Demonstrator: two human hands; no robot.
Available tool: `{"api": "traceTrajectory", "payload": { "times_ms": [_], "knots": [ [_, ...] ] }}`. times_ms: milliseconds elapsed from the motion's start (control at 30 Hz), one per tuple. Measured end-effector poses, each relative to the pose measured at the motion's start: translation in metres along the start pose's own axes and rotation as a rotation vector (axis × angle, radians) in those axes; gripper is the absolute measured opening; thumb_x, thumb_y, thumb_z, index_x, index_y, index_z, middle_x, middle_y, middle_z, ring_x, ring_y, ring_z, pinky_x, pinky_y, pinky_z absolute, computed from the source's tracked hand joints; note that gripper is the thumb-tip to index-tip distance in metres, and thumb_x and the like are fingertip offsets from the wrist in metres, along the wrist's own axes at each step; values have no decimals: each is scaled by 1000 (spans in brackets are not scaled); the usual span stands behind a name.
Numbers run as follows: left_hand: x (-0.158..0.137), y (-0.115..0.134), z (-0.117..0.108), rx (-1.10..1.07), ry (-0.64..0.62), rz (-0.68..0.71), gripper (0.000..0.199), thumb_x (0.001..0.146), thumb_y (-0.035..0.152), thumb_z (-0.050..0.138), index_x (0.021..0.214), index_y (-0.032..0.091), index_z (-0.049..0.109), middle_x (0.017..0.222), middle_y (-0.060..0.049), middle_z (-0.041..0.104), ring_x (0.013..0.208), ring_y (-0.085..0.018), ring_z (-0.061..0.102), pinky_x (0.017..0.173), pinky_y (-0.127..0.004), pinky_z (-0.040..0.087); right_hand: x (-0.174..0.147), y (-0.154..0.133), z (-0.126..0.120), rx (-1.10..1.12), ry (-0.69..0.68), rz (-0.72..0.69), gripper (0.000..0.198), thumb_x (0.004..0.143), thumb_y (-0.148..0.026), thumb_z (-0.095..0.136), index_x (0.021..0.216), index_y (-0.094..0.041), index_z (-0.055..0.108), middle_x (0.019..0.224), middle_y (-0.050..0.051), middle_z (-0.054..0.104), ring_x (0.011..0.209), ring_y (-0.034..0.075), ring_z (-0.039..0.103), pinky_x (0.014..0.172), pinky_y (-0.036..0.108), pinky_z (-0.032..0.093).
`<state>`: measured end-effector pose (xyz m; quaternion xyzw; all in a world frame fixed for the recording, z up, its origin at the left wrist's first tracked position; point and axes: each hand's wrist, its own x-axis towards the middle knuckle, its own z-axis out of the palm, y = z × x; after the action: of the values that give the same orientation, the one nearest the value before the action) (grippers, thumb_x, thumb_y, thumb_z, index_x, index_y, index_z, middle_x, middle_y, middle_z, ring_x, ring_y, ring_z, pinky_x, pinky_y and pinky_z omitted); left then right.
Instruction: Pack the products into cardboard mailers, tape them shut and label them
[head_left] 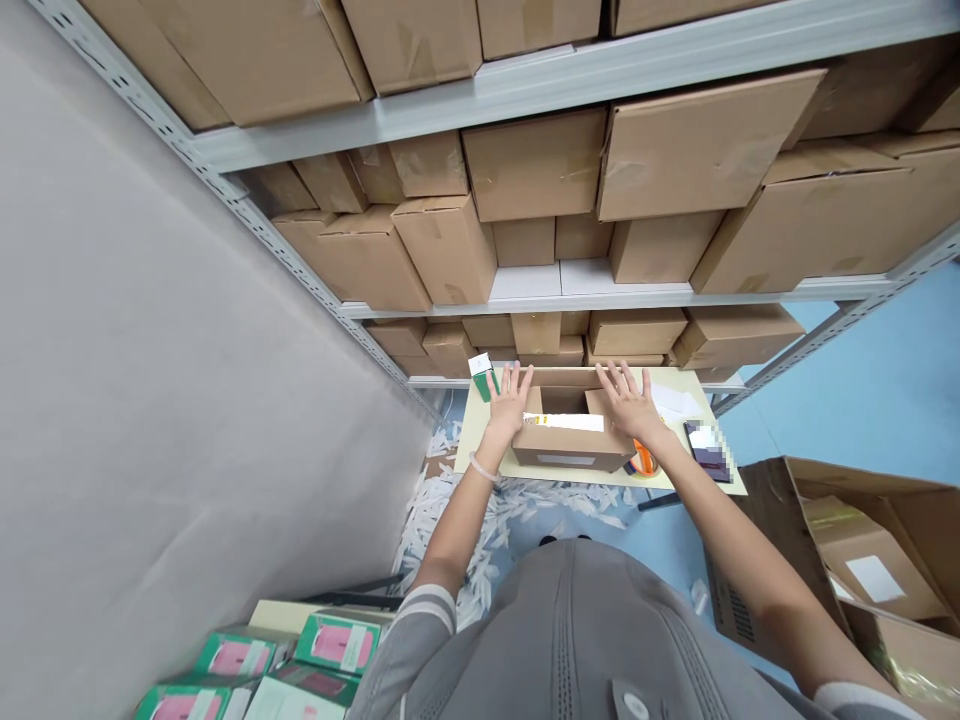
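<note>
Head view: open carton (559, 445) on cream table (469, 445), before metal shelving (637, 298) stacked with boxes (536, 165) — blue floor (885, 385), white paper shreds (435, 518).
Left hand (510, 405) and right hand (630, 405) extended forward, backs up — fingers spread wide, at the carton's opposite ends.

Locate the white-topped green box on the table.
In the head view, the green box sits at the far left corner of the table, beside the left hand.
</note>
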<state>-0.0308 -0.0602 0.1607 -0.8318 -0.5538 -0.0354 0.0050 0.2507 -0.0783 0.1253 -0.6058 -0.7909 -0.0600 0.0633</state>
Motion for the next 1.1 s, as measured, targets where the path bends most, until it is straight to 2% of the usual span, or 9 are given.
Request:
{"api": "traceTrajectory", "payload": {
  "times_ms": [133, 333, 400, 500, 633, 767, 967, 1033, 1100],
  "knots": [
    [-12, 1, 4, -86, 63, 16, 98, 73, 9, 68, 157, 18, 18, 158, -21, 31, 152, -37, 10, 115, -68, -12, -13, -6, 2, 50, 39, 4, 105, 75, -20, 58, 159, -22, -4, 160, 14, 31, 151, 36, 14, 117, 66, -4],
    [-57, 0, 19, -184, 108, -5, 72, 91, 8, 38, 158, 24, 15, 143, -13, 53, 142, -26, 39, 119, -62, -12, -69, -23, 18, 152, 22, -9, 66, 97, -24, 31, 159, -29, 11, 160, 8, 34, 150, 29, 21, 118, 64, 1],
    [-66, 0, 25, -210, 78, 6, 65, 94, 8, 33, 155, 26, 25, 145, -11, 53, 142, -24, 40, 118, -61, -15, -81, -27, 25, 183, 9, 3, 60, 100, -27, 25, 159, -31, 14, 160, 6, 34, 150, 27, 22, 118, 63, 2],
    [-70, 8, 29, -248, 71, -11, 56, 98, 17, 33, 153, 28, 33, 153, -9, 44, 148, -26, 31, 117, -63, -15, -87, -30, 34, 215, 14, 22, 57, 102, -28, 24, 158, -31, 17, 160, 5, 33, 150, 27, 22, 118, 63, 1],
    [-60, 41, 32, -282, 90, 50, 58, 100, 32, 34, 157, 28, 21, 162, -5, 26, 153, -26, 13, 120, -62, -10, -84, -33, 36, 230, 23, 60, 58, 101, -27, 24, 158, -32, 17, 161, 3, 31, 150, 27, 22, 118, 63, 0],
    [-50, 78, 45, -323, 45, 98, 62, 100, 38, 36, 158, 27, 18, 163, -2, 23, 153, -24, 13, 124, -55, -3, -83, -37, 29, 234, 7, 63, 57, 101, -28, 24, 158, -32, 18, 161, 3, 30, 150, 26, 22, 119, 61, 1],
    [-45, 87, 58, -341, 31, 49, 59, 101, 41, 30, 158, 26, 20, 163, -1, 23, 153, -23, 11, 125, -52, -2, -100, -18, 21, 330, 19, 111, 57, 101, -33, 28, 157, -29, 25, 159, 7, 36, 148, 27, 27, 119, 59, 4],
    [-45, 85, 57, -333, 21, 53, 58, 101, 40, 30, 157, 27, 20, 163, -1, 24, 153, -22, 12, 125, -52, -2, -114, -1, 26, 382, 73, 220, 57, 99, -33, 31, 155, -25, 29, 157, 9, 40, 146, 28, 32, 119, 57, 11],
    [-45, 86, 55, -328, 16, 50, 58, 101, 40, 30, 157, 27, 20, 163, -1, 24, 153, -22, 11, 125, -52, -3, -129, 16, 38, 441, 126, 362, 55, 97, -33, 34, 151, -21, 38, 150, 13, 48, 139, 30, 42, 115, 53, 27]
  ]
}}
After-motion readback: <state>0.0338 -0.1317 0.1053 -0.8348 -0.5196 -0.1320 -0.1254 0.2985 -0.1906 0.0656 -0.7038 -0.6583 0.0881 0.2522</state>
